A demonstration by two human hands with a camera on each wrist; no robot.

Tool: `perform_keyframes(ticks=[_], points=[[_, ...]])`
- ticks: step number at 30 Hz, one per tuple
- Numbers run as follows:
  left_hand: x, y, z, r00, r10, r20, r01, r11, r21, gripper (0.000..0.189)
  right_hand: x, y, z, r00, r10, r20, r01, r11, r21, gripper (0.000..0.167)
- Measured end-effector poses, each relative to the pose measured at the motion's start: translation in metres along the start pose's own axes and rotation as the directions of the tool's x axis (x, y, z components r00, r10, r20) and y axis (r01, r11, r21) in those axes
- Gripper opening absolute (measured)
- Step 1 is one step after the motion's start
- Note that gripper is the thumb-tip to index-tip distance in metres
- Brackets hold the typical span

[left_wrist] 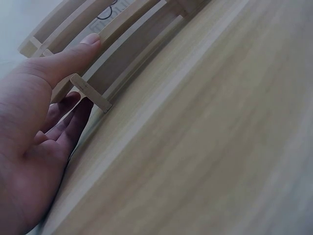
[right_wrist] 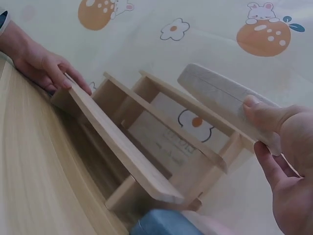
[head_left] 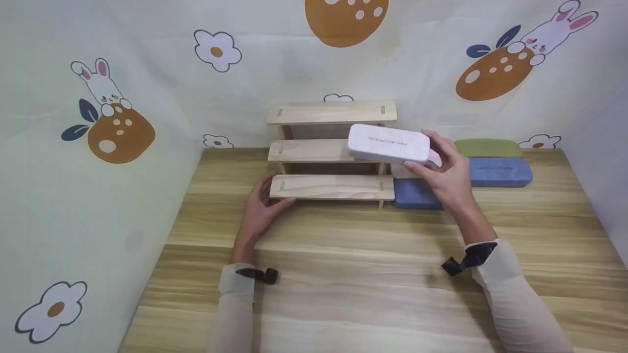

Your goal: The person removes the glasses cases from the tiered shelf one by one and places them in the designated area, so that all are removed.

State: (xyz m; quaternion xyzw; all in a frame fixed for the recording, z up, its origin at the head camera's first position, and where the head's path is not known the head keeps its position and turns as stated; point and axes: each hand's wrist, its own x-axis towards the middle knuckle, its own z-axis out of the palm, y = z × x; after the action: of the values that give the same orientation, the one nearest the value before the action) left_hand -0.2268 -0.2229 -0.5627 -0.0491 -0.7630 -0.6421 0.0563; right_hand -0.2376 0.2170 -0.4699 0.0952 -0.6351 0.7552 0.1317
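In my right hand point(head_left: 449, 171) is a white glasses case point(head_left: 387, 143), pinched at its right end between thumb and fingers. The case is held up in front of the middle tier of a three-step wooden display rack point(head_left: 331, 187), touching or apart I cannot tell. My left hand point(head_left: 260, 208) grips the left end of the rack's lowest step, its thumb point(left_wrist: 73, 58) along the front edge. Beneath my right hand lies a blue glasses case point(head_left: 416, 193) at the rack's right side, partly covered. A pale case point(head_left: 401, 170) behind it is mostly hidden.
Right of my right hand lie another blue glasses case point(head_left: 500, 172) and a green one point(head_left: 488, 148) behind it. A printed cloth point(head_left: 274, 59) with rabbits and flowers hangs behind the rack and at both sides. Everything stands on a wood-grain tabletop point(head_left: 353, 294).
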Motion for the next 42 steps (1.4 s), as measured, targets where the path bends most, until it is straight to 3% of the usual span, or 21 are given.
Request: perform_keyframes(ticks=[12, 21, 35, 42], points=[[0.000, 0.000, 0.000, 1.000, -0.012, 0.004, 0.012, 1.000, 0.006, 0.096, -0.017, -0.001, -0.039, 0.999, 0.020, 0.034, -0.020, 1.000, -0.006, 0.079], [0.002, -0.001, 0.000, 1.000, 0.004, 0.009, -0.004, 1.000, -0.012, 0.094, -0.029, 0.003, -0.071, 0.997, 0.056, 0.055, -0.063, 0.987, 0.147, 0.074], [0.000, 0.000, -0.001, 1.000, 0.005, 0.003, -0.005, 1.000, -0.026, 0.094, -0.040, 0.000, -0.106, 0.997, 0.074, 0.023, -0.077, 0.978, 0.192, 0.071], [0.000, 0.000, 0.000, 1.000, 0.002, 0.009, -0.002, 1.000, -0.015, 0.097, -0.043, -0.001, -0.124, 0.998, 0.053, 0.042, -0.063, 0.947, 0.314, 0.071]])
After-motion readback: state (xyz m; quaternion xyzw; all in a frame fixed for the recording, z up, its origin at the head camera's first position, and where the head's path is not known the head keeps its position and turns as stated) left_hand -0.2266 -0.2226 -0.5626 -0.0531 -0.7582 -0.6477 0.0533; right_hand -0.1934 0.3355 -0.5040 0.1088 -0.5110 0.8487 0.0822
